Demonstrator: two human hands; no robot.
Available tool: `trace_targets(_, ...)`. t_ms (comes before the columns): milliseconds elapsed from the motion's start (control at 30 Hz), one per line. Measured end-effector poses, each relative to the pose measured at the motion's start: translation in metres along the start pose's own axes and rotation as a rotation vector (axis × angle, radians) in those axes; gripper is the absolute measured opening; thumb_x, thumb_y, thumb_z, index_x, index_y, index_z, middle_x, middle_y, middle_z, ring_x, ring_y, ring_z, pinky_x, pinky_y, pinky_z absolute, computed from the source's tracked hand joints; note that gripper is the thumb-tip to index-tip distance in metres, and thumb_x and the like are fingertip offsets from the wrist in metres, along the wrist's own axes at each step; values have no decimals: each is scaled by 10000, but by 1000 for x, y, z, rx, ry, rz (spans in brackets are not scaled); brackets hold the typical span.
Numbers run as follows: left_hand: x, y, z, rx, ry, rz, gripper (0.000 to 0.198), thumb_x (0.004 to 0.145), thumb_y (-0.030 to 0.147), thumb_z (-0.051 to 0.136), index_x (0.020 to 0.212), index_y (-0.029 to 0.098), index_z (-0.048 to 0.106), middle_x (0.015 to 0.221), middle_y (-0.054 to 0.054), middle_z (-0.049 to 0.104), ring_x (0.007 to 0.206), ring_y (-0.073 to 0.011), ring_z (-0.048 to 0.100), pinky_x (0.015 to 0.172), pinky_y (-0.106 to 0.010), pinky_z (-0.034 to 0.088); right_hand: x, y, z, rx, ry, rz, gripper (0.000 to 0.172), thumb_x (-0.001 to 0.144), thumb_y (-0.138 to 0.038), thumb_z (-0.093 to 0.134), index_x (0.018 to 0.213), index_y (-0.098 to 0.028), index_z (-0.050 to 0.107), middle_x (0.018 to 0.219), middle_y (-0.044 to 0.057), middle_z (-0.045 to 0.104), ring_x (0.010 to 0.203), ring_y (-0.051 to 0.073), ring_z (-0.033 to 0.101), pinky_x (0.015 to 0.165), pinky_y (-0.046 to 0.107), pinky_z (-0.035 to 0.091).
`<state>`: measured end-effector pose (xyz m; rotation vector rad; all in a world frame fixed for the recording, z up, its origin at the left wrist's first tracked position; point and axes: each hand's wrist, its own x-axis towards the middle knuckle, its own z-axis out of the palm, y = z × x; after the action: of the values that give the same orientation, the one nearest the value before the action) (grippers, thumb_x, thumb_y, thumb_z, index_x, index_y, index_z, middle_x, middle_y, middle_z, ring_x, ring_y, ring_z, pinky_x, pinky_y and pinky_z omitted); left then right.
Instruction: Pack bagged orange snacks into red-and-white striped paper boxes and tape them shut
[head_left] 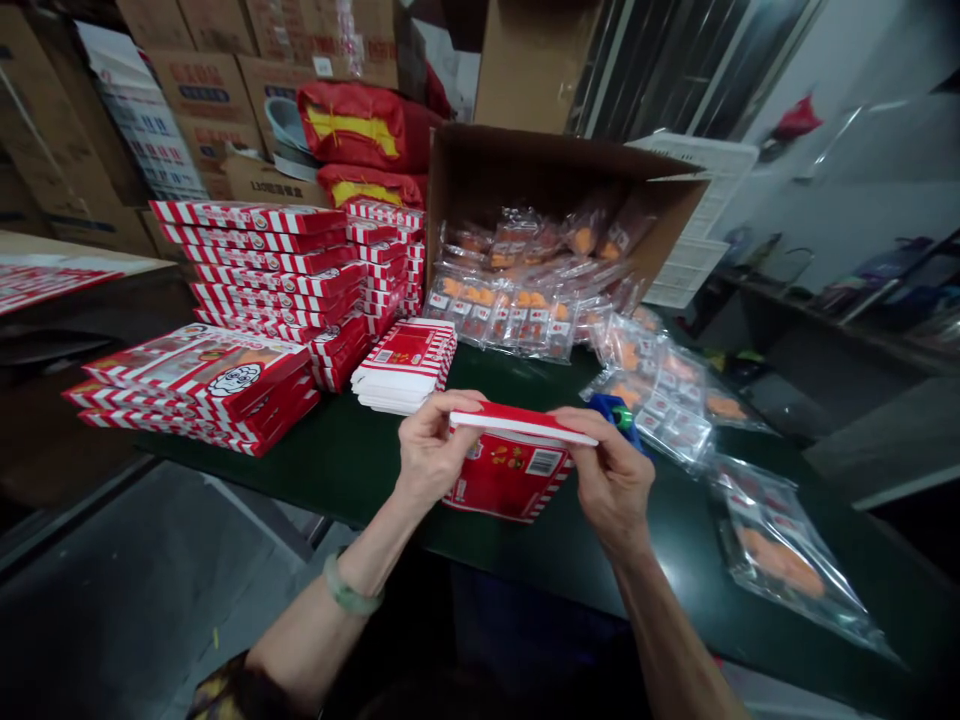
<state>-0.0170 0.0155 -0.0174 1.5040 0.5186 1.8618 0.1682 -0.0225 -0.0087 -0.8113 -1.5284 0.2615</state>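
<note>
Between my two hands is a red and white striped cardboard box (506, 475), with a barcode on its face and a white-edged flap along its top. My left hand (435, 450) pinches the flap's left end, thumb and fingers closed on it. At the opposite end my right hand (615, 475) grips the flap and the box's upper right corner. The box's lower part is over the dark green table (360, 480). Just behind my left hand lies a stack of flat, unfolded boxes (409, 360). A blue tape dispenser-like object (619, 415) sits partly hidden behind my right hand.
Filled striped boxes (262, 265) are piled at the left, with a lower pile (202, 380) in front. A large open carton (540, 170) spills clear packets (517, 310) onto the table. One packet (787, 550) lies at the right. Red bundles (367, 125) stand behind.
</note>
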Motion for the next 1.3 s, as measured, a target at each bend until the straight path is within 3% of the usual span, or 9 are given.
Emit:
trace_targets(167, 7, -11, -3, 24, 7, -44, 115, 732, 206, 702, 793, 166, 614, 856, -50, 693, 792, -153, 650, 725, -277, 492, 12, -10, -11, 58, -279, 191, 217, 850, -232, 572, 1041, -200, 670, 1033, 70, 698, 886, 173, 664, 706, 270, 541)
trace_targets(333, 4, -20, -7, -163, -78, -65, 264, 747, 392, 658, 855, 156, 613, 925, -93, 673, 830, -205, 638, 726, -337, 487, 18, -16, -5, -59, -129, 332, 127, 810, -295, 615, 792, -180, 665, 777, 25, 709, 635, 125, 639, 541, 209, 502)
trace_targets(433, 7, -10, -6, -63, -58, -124, 234, 764, 380, 655, 804, 154, 613, 870, -72, 677, 775, -175, 627, 706, -301, 478, 19, -17, -4, -143, -169, 282, 103, 783, -283, 650, 787, -180, 647, 671, -4, 675, 535, 99, 592, 481, 189, 468)
trace_targets(600, 16, 17, 3, 277, -15, -195, 149, 732, 304, 708, 754, 162, 672, 659, 7, 647, 576, -95, 548, 545, -205, 425, 26, -19, -16, -237, -361, 137, 211, 757, -357, 697, 856, -181, 636, 706, -1, 671, 551, 105, 592, 491, 198, 469)
trace_targets(767, 23, 20, 5, 305, -37, -108, 195, 708, 308, 731, 614, 154, 658, 526, 24, 596, 472, -76, 492, 462, -199, 383, 42, -28, -21, -401, -599, 48, 114, 854, -289, 597, 910, -191, 615, 742, -6, 673, 603, 95, 596, 567, 199, 464)
trace_targets(1033, 17, 4, -2, 216, -124, 145, 221, 862, 270, 570, 703, 149, 665, 701, -42, 668, 623, -115, 612, 593, -243, 479, 65, -34, -23, -354, -811, 146, 185, 906, -286, 510, 815, -196, 643, 706, -16, 669, 633, 100, 595, 553, 206, 448)
trace_targets(1133, 12, 1, -3, 245, -103, 249, 211, 883, 265, 540, 767, 158, 680, 742, -54, 681, 678, -137, 636, 632, -272, 503, 55, -34, -22, -402, -741, 19, 173, 901, -278, 523, 820, -208, 659, 722, -12, 688, 617, 105, 612, 551, 219, 470)
trace_targets(1300, 5, -4, -2, 359, -19, 433, 212, 896, 286, 521, 834, 177, 692, 765, -46, 694, 710, -146, 652, 667, -285, 521, 16, -28, -19, -457, -392, -226, 227, 906, -182, 478, 1048, -196, 655, 988, 76, 718, 884, 177, 683, 750, 304, 564)
